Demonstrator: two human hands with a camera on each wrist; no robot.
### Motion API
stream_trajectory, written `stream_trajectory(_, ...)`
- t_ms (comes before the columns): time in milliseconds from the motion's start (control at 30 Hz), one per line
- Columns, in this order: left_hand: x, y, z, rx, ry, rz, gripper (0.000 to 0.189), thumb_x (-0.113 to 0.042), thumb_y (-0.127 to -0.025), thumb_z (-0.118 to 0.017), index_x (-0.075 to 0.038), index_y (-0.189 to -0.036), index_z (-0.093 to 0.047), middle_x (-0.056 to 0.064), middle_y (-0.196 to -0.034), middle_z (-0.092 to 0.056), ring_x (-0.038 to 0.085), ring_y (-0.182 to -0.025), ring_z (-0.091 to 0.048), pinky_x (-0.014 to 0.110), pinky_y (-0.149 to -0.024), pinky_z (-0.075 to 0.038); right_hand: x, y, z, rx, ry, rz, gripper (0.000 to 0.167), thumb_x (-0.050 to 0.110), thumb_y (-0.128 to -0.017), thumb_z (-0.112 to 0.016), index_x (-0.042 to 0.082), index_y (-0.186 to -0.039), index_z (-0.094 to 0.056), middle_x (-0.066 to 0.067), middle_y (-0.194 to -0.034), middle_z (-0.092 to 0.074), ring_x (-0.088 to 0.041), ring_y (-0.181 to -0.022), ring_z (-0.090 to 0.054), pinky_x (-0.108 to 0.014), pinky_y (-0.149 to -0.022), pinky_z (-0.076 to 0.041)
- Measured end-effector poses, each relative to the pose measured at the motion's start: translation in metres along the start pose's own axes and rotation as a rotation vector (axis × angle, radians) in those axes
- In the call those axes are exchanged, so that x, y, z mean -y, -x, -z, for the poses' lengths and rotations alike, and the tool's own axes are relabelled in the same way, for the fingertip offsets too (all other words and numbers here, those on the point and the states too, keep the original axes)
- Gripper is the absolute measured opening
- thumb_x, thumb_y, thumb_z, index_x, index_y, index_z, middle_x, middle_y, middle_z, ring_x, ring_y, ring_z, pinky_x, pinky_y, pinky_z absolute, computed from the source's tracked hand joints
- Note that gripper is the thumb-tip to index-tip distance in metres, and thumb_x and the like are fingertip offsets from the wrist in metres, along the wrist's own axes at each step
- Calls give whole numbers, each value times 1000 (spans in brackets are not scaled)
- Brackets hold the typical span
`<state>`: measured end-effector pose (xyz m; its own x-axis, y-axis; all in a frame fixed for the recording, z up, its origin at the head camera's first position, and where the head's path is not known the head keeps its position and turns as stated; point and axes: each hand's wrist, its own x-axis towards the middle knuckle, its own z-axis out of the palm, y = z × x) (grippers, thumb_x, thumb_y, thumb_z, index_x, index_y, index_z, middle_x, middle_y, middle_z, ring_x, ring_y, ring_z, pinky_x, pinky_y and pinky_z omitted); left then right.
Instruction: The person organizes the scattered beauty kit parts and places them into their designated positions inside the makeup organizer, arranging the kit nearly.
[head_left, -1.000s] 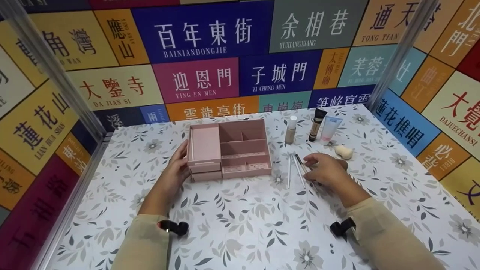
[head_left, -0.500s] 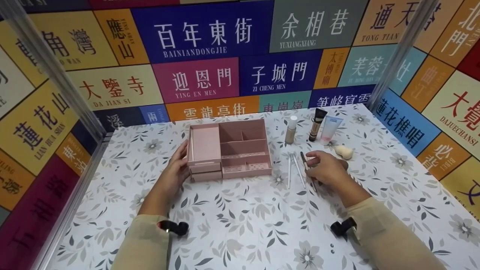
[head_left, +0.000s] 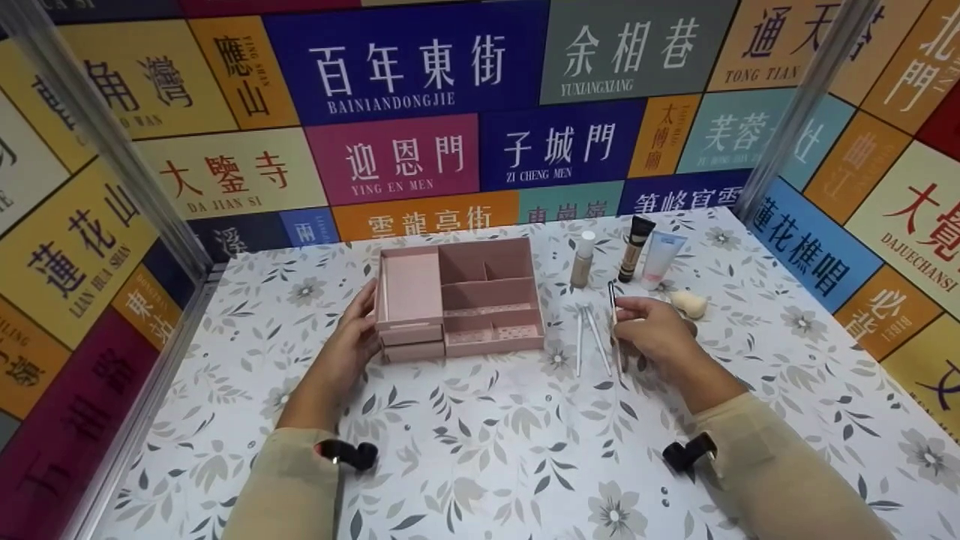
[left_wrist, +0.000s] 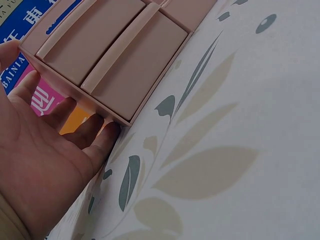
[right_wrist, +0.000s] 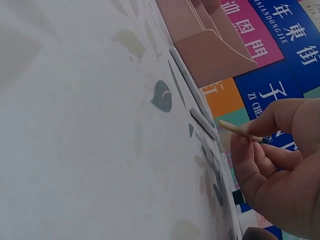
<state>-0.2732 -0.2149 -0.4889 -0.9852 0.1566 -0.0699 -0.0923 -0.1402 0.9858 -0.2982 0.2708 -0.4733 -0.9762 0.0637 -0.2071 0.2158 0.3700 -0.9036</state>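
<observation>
A pink desktop organizer [head_left: 491,296] with compartments and drawers stands mid-table in the head view. Along its left side rests my left hand [head_left: 350,337], fingers spread and fairly straight; the left wrist view shows fingertips against the side wall beside two drawer fronts [left_wrist: 122,67]. My right hand [head_left: 656,334] pinches a slim makeup brush [head_left: 613,300] between thumb and fingers, its dark end pointing up and away. In the right wrist view the brush [right_wrist: 235,129] shows a pale handle. Two white brushes [head_left: 595,341] lie just left of this hand.
Behind the brushes stand a white-capped bottle [head_left: 582,260], a black-capped tube [head_left: 634,250] and a pale blue and pink tube [head_left: 662,260]. A cream makeup sponge [head_left: 689,304] lies beyond the right hand. Sign-printed panels [head_left: 405,67] border the flower-patterned table [head_left: 480,457].
My right hand has drawn the slim brush away from the two white brushes, slightly to the right, and its dark end has risen. The left hand and organizer stay put.
</observation>
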Motion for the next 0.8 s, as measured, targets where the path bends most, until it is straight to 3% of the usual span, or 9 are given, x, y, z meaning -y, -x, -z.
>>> stream_trajectory(167, 2, -1, 0, -1, 4, 7, 67, -24, -108, -45, -46, -169, -25, -9, -179, -20, 21, -159, -37, 47, -132, -30, 1, 1, 0, 27, -114, -32, 69, -1, -87, -67, 2, -154, -53, -1, -115, -64, -5, -68, -61, -23, -58, -53)
stream_trajectory(433, -1, -1, 0, -5, 10, 20, 67, -25, -108, -46, -50, -167, -28, -12, -178, -20, 20, -159, -38, 47, -132, -30, 12, 7, -7, 92, -191, -36, 65, 6, -97, -64, 4, -159, -47, -5, -122, -67, -10, -89, -68, -25, -78, -60)
stream_trajectory(533, -1, 0, 0, -4, 16, 23, 66, -25, -108, -46, -51, -166, -28, -12, -178, -19, 21, -158, -39, 47, -132, -31, 22, 11, -14, 140, -241, -17, 64, 5, -99, -62, 3, -160, -43, -2, -119, -66, -12, -93, -69, -27, -82, -61)
stream_trajectory(667, 0, -1, 0, -3, 8, 29, 67, -27, -108, -48, -51, -166, -27, -13, -179, -18, 21, -158, -39, 47, -132, -30, 32, 16, -24, 199, -327, 19, 64, 1, -100, -58, 0, -160, -40, 3, -111, -64, -11, -87, -67, -26, -78, -61)
stream_trajectory(800, -1, -2, 0, -14, 6, 45, 67, -27, -107, -49, -54, -164, -29, -14, -179, -18, 19, -158, -39, 46, -132, -30, 42, 20, -35, 231, -333, 58, 64, 2, -100, -58, -1, -161, -39, 0, -113, -63, -11, -87, -67, -26, -77, -62)
